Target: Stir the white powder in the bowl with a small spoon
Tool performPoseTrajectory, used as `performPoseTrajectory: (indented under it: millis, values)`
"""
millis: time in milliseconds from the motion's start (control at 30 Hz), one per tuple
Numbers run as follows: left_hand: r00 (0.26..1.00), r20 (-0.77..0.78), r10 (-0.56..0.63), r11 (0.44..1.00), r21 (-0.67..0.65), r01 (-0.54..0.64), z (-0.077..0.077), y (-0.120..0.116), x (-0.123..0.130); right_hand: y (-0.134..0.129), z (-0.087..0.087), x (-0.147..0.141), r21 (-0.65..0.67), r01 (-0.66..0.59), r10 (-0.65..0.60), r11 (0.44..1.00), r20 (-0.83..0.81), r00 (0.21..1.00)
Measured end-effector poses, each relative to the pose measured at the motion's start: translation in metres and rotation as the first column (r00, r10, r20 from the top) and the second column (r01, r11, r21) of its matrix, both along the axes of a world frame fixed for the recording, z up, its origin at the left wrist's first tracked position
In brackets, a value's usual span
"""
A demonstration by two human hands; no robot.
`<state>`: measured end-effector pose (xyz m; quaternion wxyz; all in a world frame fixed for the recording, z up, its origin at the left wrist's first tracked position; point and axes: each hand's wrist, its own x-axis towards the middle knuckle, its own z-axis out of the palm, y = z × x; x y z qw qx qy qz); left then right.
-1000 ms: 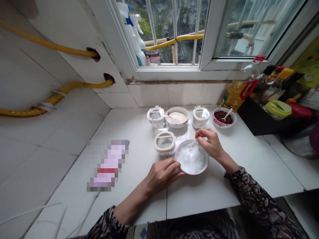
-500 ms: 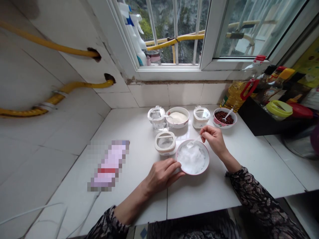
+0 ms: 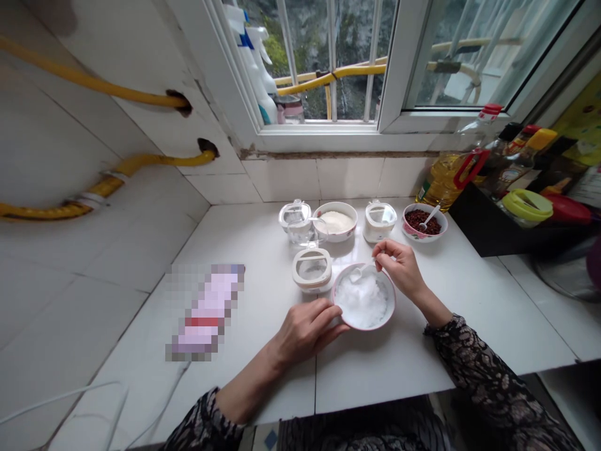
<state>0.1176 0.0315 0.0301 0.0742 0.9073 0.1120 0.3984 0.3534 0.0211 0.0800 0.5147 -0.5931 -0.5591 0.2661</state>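
Note:
A bowl [image 3: 364,297] of white, grainy stuff stands on the white counter. My left hand [image 3: 310,326] grips its left rim between thumb and fingers. Above the bowl's upper right rim, my right hand [image 3: 399,266] pinches the handle of a small white spoon [image 3: 357,274], whose head is at the white heap. Just left of the bowl is a lidded jar [image 3: 312,270]. Behind it stand another clear-lidded jar [image 3: 295,216], a bowl of pale grains [image 3: 335,222] and a third jar [image 3: 379,220]. A bowl of dark red beans [image 3: 422,222] with a white spoon in it is further right.
On the left of the counter lies a pixelated pinkish object [image 3: 206,313] with a white cable below it. An oil bottle [image 3: 444,175] and a black box [image 3: 483,219] of bottles stand at the back right. The window sill [image 3: 319,128] lies behind.
My right hand has moved slightly left and down, and the spoon head has shifted a little left in the bowl. My left hand still holds the rim.

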Motion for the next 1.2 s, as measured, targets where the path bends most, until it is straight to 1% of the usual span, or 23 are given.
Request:
performPoseTrajectory:
  millis: [100,200,300,367,433,467,533,567,600,633,667,700,733,767,800,867,933,1000,1067,1133,1200]
  values:
    - [1.000,0.001,0.004,1.000,0.000,-0.004,0.001,0.000,0.000,0.003,0.000,0.004,-0.042,0.026,-0.032,0.999,-0.151,0.988]
    - [1.000,0.003,0.004,1.000,-0.005,-0.004,0.001,0.000,0.000,0.006,0.000,0.007,-0.077,0.009,-0.029,0.997,-0.266,0.963]
    - [1.000,0.003,0.002,1.000,-0.009,-0.002,0.001,0.000,0.000,0.005,0.002,0.004,-0.055,-0.023,0.004,0.998,-0.323,0.946]
    - [1.000,0.004,0.002,1.000,-0.012,-0.002,0.001,0.000,0.000,0.002,0.004,-0.003,-0.003,-0.040,0.037,0.999,-0.309,0.950]
    - [1.000,0.003,0.001,1.000,-0.012,0.000,0.000,0.000,0.000,-0.004,0.006,-0.014,0.078,-0.055,0.071,0.995,-0.235,0.969]
    - [1.000,0.004,0.000,1.000,-0.011,0.000,0.000,0.000,0.000,-0.006,0.006,-0.020,0.131,-0.062,0.084,0.989,-0.169,0.982]
    - [1.000,0.004,0.000,1.000,-0.006,0.000,0.000,0.000,0.000,-0.010,0.005,-0.031,0.241,-0.090,0.086,0.966,0.024,0.996]
    - [1.000,0.003,0.001,1.000,-0.003,-0.001,0.000,0.000,0.000,-0.011,0.004,-0.036,0.290,-0.132,0.091,0.948,0.151,0.984]
    - [1.000,0.004,0.003,1.000,0.000,-0.003,0.000,0.000,0.000,-0.011,0.003,-0.040,0.324,-0.192,0.098,0.926,0.285,0.953]
    - [1.000,0.002,0.005,1.000,0.001,-0.005,0.000,0.000,0.000,-0.010,0.003,-0.042,0.340,-0.262,0.107,0.903,0.414,0.904]
    - [1.000,0.000,0.007,1.000,0.002,-0.007,0.000,0.000,0.000,-0.010,0.004,-0.043,0.344,-0.328,0.113,0.879,0.519,0.847]
    - [1.000,-0.002,0.011,1.000,0.003,-0.011,-0.001,0.000,0.000,-0.009,0.006,-0.043,0.345,-0.376,0.114,0.860,0.588,0.801]
    - [1.000,-0.001,0.014,1.000,0.005,-0.014,-0.001,0.000,0.000,-0.009,0.009,-0.041,0.354,-0.394,0.105,0.848,0.617,0.780]
    - [1.000,0.001,0.016,1.000,0.008,-0.016,-0.001,0.000,0.000,-0.009,0.013,-0.038,0.372,-0.384,0.088,0.845,0.612,0.786]
    - [1.000,0.002,0.016,1.000,0.010,-0.016,-0.001,0.000,0.000,-0.010,0.017,-0.034,0.402,-0.347,0.062,0.847,0.575,0.816]
    - [1.000,0.003,0.012,1.000,0.010,-0.012,-0.001,0.000,0.001,-0.011,0.024,-0.023,0.444,-0.232,0.000,0.866,0.463,0.886]
    - [1.000,0.005,0.009,1.000,0.005,-0.009,0.000,0.000,0.000,-0.011,0.026,-0.012,0.454,-0.149,-0.057,0.879,0.408,0.911]
    - [1.000,0.007,0.009,1.000,-0.001,-0.009,0.000,0.000,0.000,-0.010,0.023,-0.003,0.422,-0.136,-0.067,0.896,0.433,0.899]
    - [1.000,0.003,0.006,1.000,-0.004,-0.006,0.000,0.000,0.000,-0.008,0.015,0.001,0.381,-0.155,-0.054,0.911,0.484,0.873]
    - [1.000,0.000,0.003,1.000,-0.003,-0.003,0.001,0.000,0.000,-0.005,0.007,0.001,0.329,-0.183,-0.020,0.926,0.529,0.848]
    - [1.000,0.003,0.003,1.000,-0.001,-0.003,0.001,0.000,0.000,-0.003,0.002,-0.001,0.263,-0.205,0.032,0.943,0.540,0.841]
